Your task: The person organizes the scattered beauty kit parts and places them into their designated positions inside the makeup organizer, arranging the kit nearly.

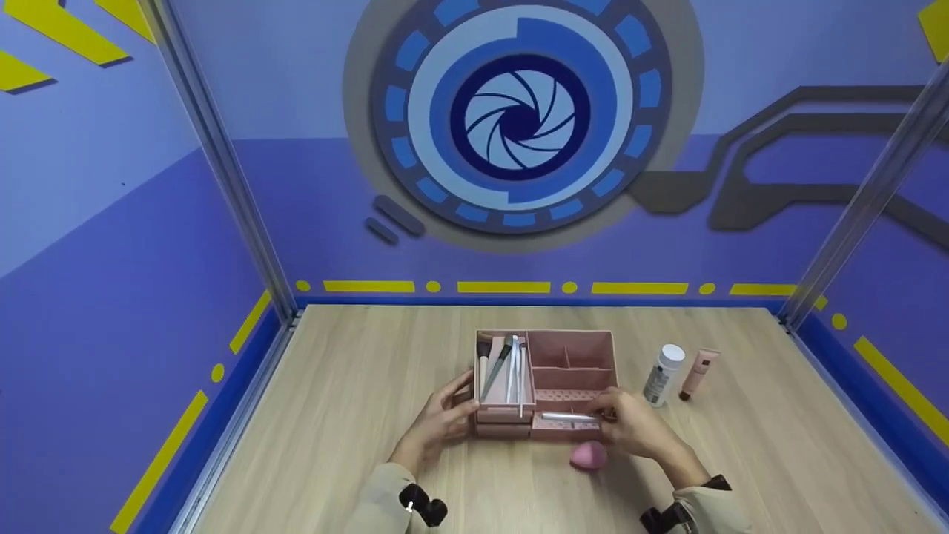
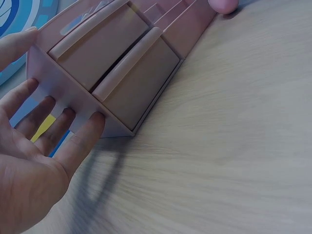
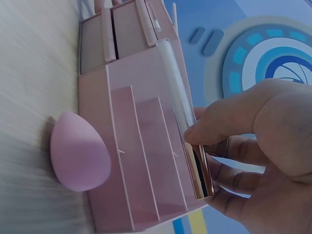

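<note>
A pink makeup organizer (image 1: 574,340) stands on the table, its upper left section holding several makeup brushes (image 1: 498,367). Against its left side wall, my left hand (image 1: 437,419) rests with extended fingertips; in the left wrist view the thumb lies near the top edge, beside two drawers (image 2: 139,80). My right hand (image 1: 634,424) pinches a slim lip gloss tube (image 3: 175,87), clear-bodied with a shiny rose-gold cap (image 3: 200,170), between thumb and fingers. The tube is held sideways over the organizer's front right compartments (image 3: 136,151). Just in front sits a pink makeup sponge (image 1: 589,455).
Right of the organizer stands a white-capped bottle (image 1: 663,374), with a small pink squeeze tube (image 1: 698,374) beside it. The wooden table (image 1: 356,356) is bordered by a blue back wall (image 1: 296,215) and metal posts (image 1: 222,148) at the corners.
</note>
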The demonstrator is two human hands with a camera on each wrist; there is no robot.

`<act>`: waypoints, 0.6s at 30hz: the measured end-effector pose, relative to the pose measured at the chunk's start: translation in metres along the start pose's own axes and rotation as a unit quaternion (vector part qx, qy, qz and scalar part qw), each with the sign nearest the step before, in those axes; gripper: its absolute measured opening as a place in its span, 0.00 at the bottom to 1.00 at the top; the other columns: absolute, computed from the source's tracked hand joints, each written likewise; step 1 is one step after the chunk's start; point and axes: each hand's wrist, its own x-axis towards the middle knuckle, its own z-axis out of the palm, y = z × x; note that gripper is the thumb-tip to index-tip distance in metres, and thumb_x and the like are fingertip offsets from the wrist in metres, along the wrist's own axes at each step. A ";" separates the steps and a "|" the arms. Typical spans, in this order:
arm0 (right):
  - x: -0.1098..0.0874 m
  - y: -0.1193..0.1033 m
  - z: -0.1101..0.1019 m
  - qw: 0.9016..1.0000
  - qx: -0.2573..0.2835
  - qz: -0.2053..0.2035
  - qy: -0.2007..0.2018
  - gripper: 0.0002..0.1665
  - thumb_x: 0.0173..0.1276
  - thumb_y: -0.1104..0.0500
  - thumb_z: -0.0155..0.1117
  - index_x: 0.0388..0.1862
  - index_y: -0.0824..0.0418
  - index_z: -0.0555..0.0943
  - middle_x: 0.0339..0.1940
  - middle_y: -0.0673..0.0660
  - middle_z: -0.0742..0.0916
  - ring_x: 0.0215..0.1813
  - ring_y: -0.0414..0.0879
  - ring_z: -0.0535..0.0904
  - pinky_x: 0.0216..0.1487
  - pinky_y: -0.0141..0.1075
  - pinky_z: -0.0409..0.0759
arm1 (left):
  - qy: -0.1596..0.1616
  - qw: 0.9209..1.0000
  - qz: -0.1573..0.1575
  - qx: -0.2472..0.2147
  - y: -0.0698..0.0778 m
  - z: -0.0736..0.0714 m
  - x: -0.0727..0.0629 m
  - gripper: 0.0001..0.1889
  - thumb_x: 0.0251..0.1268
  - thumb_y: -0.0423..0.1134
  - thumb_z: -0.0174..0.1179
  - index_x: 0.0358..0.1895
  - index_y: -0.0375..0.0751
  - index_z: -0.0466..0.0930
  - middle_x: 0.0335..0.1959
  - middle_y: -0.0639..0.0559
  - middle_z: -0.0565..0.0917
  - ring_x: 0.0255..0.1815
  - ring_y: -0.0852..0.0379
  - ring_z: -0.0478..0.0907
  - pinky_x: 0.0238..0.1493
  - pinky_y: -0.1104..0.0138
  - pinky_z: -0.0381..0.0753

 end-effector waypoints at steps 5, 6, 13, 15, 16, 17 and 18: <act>0.005 0.004 -0.003 1.000 -0.001 -0.002 0.011 0.18 0.48 0.73 0.64 0.37 0.58 0.88 0.32 0.49 0.84 0.33 0.40 0.76 0.33 0.30 0.76 | 0.000 1.000 0.003 -0.002 0.000 0.001 0.000 0.40 0.62 0.43 0.65 0.76 0.49 0.57 0.74 0.37 0.62 0.58 0.53 0.75 0.53 0.57 0.79; 0.006 0.005 -0.004 1.000 0.000 -0.001 0.013 0.18 0.48 0.73 0.64 0.37 0.58 0.88 0.32 0.49 0.84 0.33 0.39 0.76 0.33 0.30 0.76 | 0.000 1.000 0.004 -0.002 0.000 0.001 0.000 0.40 0.62 0.43 0.65 0.76 0.49 0.56 0.74 0.37 0.62 0.59 0.52 0.75 0.53 0.56 0.78; 0.014 0.007 -0.007 1.000 0.000 0.006 0.015 0.17 0.49 0.74 0.65 0.36 0.59 0.88 0.32 0.49 0.85 0.33 0.41 0.76 0.33 0.32 0.76 | -0.013 1.000 0.010 0.007 0.002 0.001 -0.001 0.39 0.65 0.43 0.63 0.77 0.47 0.55 0.73 0.36 0.63 0.60 0.53 0.74 0.51 0.60 0.77; 0.016 0.008 -0.008 1.000 -0.001 0.008 0.017 0.17 0.49 0.74 0.65 0.36 0.58 0.88 0.33 0.49 0.85 0.34 0.41 0.77 0.34 0.32 0.77 | -0.014 1.000 0.011 0.006 0.003 0.001 -0.002 0.39 0.65 0.43 0.63 0.77 0.47 0.55 0.73 0.36 0.63 0.60 0.53 0.74 0.50 0.61 0.77; 0.017 0.008 -0.009 1.000 0.001 0.009 0.017 0.17 0.49 0.74 0.65 0.36 0.58 0.88 0.33 0.50 0.85 0.34 0.42 0.78 0.34 0.33 0.78 | -0.015 1.000 0.012 0.005 0.003 0.001 -0.001 0.39 0.65 0.43 0.63 0.77 0.47 0.55 0.73 0.36 0.63 0.60 0.54 0.74 0.50 0.61 0.77; 0.019 0.009 -0.009 1.000 0.001 0.008 0.018 0.17 0.49 0.74 0.65 0.35 0.58 0.88 0.34 0.50 0.85 0.34 0.42 0.78 0.35 0.34 0.79 | -0.015 1.000 0.012 0.005 0.003 0.001 -0.001 0.39 0.65 0.43 0.63 0.77 0.47 0.55 0.73 0.36 0.63 0.60 0.54 0.75 0.49 0.62 0.77; 0.020 0.009 -0.009 1.000 0.001 0.007 0.018 0.17 0.49 0.74 0.65 0.35 0.58 0.88 0.34 0.51 0.86 0.35 0.43 0.79 0.36 0.34 0.79 | -0.015 1.000 0.012 0.004 0.003 0.001 -0.001 0.39 0.65 0.43 0.63 0.77 0.47 0.55 0.73 0.36 0.63 0.59 0.55 0.75 0.47 0.63 0.77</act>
